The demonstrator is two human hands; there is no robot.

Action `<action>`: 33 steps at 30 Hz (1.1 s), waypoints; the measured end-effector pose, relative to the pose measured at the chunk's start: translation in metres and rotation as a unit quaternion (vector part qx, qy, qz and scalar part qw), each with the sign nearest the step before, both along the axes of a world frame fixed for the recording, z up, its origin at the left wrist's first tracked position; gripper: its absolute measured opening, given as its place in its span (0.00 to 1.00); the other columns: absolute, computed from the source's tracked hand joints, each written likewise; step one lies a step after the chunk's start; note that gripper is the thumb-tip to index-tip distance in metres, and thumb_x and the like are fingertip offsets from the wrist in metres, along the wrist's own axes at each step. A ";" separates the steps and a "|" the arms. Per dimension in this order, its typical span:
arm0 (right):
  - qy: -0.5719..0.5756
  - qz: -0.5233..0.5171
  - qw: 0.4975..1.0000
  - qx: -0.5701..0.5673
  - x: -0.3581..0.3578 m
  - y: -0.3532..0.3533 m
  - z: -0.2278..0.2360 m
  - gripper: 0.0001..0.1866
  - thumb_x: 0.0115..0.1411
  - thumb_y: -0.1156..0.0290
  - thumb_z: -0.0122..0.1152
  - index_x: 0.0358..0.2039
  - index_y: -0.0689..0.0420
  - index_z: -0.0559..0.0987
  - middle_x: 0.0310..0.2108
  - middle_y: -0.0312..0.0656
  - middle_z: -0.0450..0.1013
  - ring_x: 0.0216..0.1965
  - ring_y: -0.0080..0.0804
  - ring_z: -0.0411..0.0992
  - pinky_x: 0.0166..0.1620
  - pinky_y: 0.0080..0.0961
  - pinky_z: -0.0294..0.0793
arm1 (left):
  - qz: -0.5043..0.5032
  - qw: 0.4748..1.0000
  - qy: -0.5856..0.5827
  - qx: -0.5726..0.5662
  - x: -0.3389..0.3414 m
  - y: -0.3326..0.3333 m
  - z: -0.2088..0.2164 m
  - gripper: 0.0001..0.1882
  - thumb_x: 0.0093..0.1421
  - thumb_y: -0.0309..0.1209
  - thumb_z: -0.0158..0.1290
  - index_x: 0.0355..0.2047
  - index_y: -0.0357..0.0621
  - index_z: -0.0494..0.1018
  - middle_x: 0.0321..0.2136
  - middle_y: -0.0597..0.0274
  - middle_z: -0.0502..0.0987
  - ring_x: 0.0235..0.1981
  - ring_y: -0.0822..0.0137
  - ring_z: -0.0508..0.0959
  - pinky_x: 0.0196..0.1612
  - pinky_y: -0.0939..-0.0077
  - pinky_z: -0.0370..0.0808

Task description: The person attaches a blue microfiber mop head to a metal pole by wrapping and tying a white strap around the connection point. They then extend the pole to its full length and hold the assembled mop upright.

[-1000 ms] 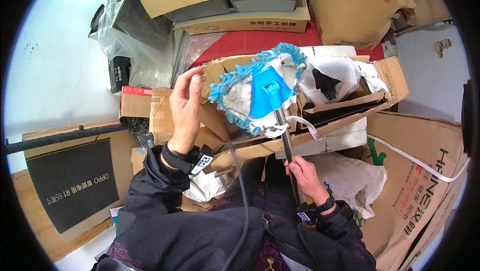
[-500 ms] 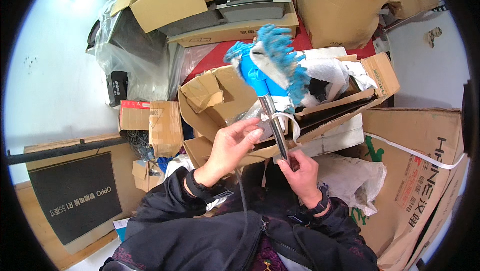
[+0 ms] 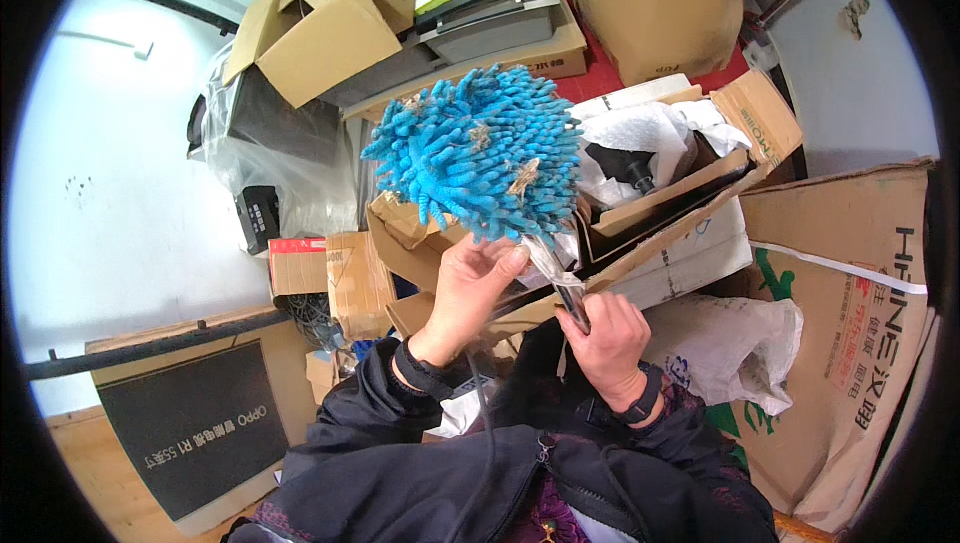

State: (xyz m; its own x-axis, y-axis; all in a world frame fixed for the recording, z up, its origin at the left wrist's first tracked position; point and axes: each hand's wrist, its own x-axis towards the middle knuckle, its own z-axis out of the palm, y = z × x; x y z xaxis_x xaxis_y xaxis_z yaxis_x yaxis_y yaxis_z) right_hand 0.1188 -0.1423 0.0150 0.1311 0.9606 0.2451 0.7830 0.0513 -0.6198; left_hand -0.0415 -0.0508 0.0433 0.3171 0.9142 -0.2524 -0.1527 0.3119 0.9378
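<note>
Both my forearms come up from the near edge, dark sleeves bent at the elbow, wrists raised in front of my chest. My right hand (image 3: pixel 605 338) is clenched around the dark mop handle (image 3: pixel 570 298), just below the head. My left hand (image 3: pixel 470 288) is half open, fingertips (image 3: pixel 512 258) touching the underside of the blue fringed mop head (image 3: pixel 480 153) where clear plastic wrap (image 3: pixel 548 261) clings. Mop head held up, centre, fringe facing me, flecked with debris. Behind it, far right, an open cardboard box (image 3: pixel 700 183) with white paper inside.
</note>
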 end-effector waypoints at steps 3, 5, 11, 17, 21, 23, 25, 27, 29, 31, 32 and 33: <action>0.010 0.019 1.000 -0.017 0.002 0.002 0.001 0.15 0.46 0.63 0.66 0.22 0.54 0.68 0.20 0.40 0.66 0.24 0.41 0.67 0.27 0.35 0.65 | -0.019 1.000 0.012 0.003 -0.003 0.005 -0.005 0.07 0.61 0.28 0.52 0.37 0.38 0.73 0.36 0.59 0.78 0.34 0.71 0.77 0.40 0.76 0.73; 0.040 0.044 0.997 -0.039 0.006 0.005 0.000 0.13 0.48 0.62 0.64 0.24 0.54 0.70 0.21 0.39 0.67 0.25 0.39 0.68 0.28 0.32 0.66 | -0.014 0.999 -0.009 -0.037 -0.005 0.010 -0.008 0.09 0.62 0.29 0.50 0.39 0.37 0.73 0.36 0.60 0.78 0.34 0.71 0.77 0.41 0.78 0.73; 0.067 0.121 0.983 -0.124 0.023 0.011 -0.004 0.12 0.52 0.62 0.62 0.25 0.55 0.72 0.20 0.41 0.69 0.23 0.40 0.70 0.25 0.35 0.68 | -0.025 0.996 0.081 -0.006 -0.008 0.016 -0.011 0.15 0.62 0.28 0.51 0.47 0.33 0.71 0.34 0.61 0.78 0.34 0.76 0.75 0.39 0.82 0.72; 0.003 0.098 0.994 -0.053 0.032 0.035 0.012 0.12 0.51 0.63 0.63 0.22 0.55 0.72 0.20 0.40 0.70 0.22 0.40 0.70 0.25 0.33 0.68 | -0.010 0.975 0.209 0.071 -0.005 0.013 -0.012 0.09 0.58 0.26 0.56 0.39 0.36 0.76 0.29 0.70 0.76 0.30 0.82 0.72 0.34 0.87 0.71; 0.034 -0.001 0.996 0.083 0.030 0.063 0.015 0.10 0.50 0.65 0.64 0.26 0.56 0.75 0.22 0.40 0.70 0.30 0.41 0.69 0.32 0.35 0.68 | 0.022 0.963 0.258 0.082 0.002 0.004 -0.014 0.07 0.57 0.25 0.56 0.36 0.36 0.77 0.27 0.70 0.77 0.28 0.83 0.72 0.31 0.88 0.70; 0.079 0.057 0.995 0.033 0.031 0.067 0.016 0.08 0.52 0.67 0.62 0.26 0.58 0.75 0.23 0.43 0.70 0.31 0.42 0.67 0.34 0.36 0.67 | 0.061 0.960 0.258 0.090 0.006 -0.003 -0.016 0.07 0.57 0.24 0.56 0.36 0.36 0.77 0.28 0.69 0.78 0.28 0.83 0.72 0.32 0.88 0.70; 0.113 0.122 0.985 -0.046 0.036 0.066 0.017 0.08 0.53 0.68 0.61 0.26 0.58 0.74 0.24 0.43 0.70 0.30 0.42 0.66 0.33 0.35 0.66 | 0.103 0.982 0.141 0.075 0.011 -0.008 -0.019 0.07 0.57 0.22 0.55 0.37 0.37 0.75 0.31 0.63 0.79 0.33 0.78 0.75 0.37 0.84 0.72; 0.202 0.127 0.967 -0.084 0.040 0.067 0.016 0.10 0.57 0.67 0.58 0.24 0.60 0.73 0.21 0.41 0.67 0.25 0.36 0.63 0.29 0.30 0.63 | 0.142 0.989 0.030 0.043 0.013 -0.011 -0.020 0.08 0.58 0.21 0.54 0.38 0.37 0.73 0.33 0.61 0.78 0.36 0.75 0.77 0.40 0.82 0.72; 0.298 0.101 0.932 -0.177 0.045 0.067 0.016 0.12 0.60 0.65 0.55 0.24 0.60 0.72 0.19 0.37 0.65 0.22 0.30 0.62 0.27 0.25 0.60 | 0.130 0.990 -0.048 0.015 0.013 -0.012 -0.020 0.14 0.59 0.21 0.52 0.44 0.39 0.65 0.33 0.58 0.78 0.40 0.72 0.77 0.47 0.76 0.70; 0.399 0.112 0.884 -0.215 0.049 0.070 0.017 0.15 0.63 0.63 0.53 0.23 0.59 0.70 0.18 0.28 0.59 0.22 0.17 0.56 0.25 0.18 0.55 | 0.125 0.985 -0.122 -0.004 0.012 -0.011 -0.018 0.16 0.60 0.22 0.51 0.46 0.41 0.61 0.32 0.58 0.78 0.41 0.71 0.76 0.49 0.74 0.68; 0.434 0.110 0.865 -0.226 0.049 0.072 0.016 0.15 0.63 0.62 0.53 0.23 0.58 0.70 0.19 0.27 0.58 0.23 0.15 0.55 0.25 0.17 0.55 | 0.112 0.986 -0.120 -0.017 0.012 -0.010 -0.017 0.18 0.60 0.23 0.51 0.48 0.43 0.57 0.32 0.57 0.78 0.42 0.70 0.76 0.51 0.73 0.67; 0.470 0.104 0.843 -0.241 0.048 0.074 0.016 0.15 0.63 0.62 0.53 0.23 0.58 0.70 0.19 0.25 0.57 0.23 0.13 0.54 0.25 0.16 0.54 | 0.095 0.987 -0.130 -0.017 0.012 -0.009 -0.015 0.18 0.60 0.23 0.51 0.48 0.43 0.57 0.33 0.57 0.78 0.41 0.70 0.76 0.50 0.72 0.67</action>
State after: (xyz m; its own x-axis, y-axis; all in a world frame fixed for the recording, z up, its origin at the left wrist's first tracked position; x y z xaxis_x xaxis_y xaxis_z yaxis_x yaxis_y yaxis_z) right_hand 0.1671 -0.0679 0.0314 -0.1339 0.9447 -0.2992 -0.0602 -0.3092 -0.9491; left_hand -0.0296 -0.0602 0.0281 0.1981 0.9561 -0.2160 -0.4455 0.2841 0.8490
